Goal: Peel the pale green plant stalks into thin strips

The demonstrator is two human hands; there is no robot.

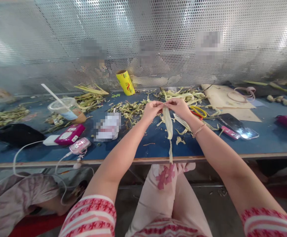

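Note:
Both hands meet over the middle of the blue table, fingertips pinched together at the top of a long pale plant strip (168,125). The strip hangs down past the table's front edge and narrows toward its lower end. My left hand (154,110) and my right hand (179,108) are both closed on it, one from each side. Behind them lies a heap of pale green-yellow stalks and peelings (188,95). Shorter curled pieces (128,110) are spread left of my hands. Yellow and red bands (198,112) lie by my right wrist.
A perforated metal panel (158,36) rises behind the blue table (143,149). On the left are a plastic cup with a straw (68,108), a purple box (70,134) and cables. A yellow tube (125,82) stands tilted at the back. Rightward lie a phone (237,125) and cardboard (226,95).

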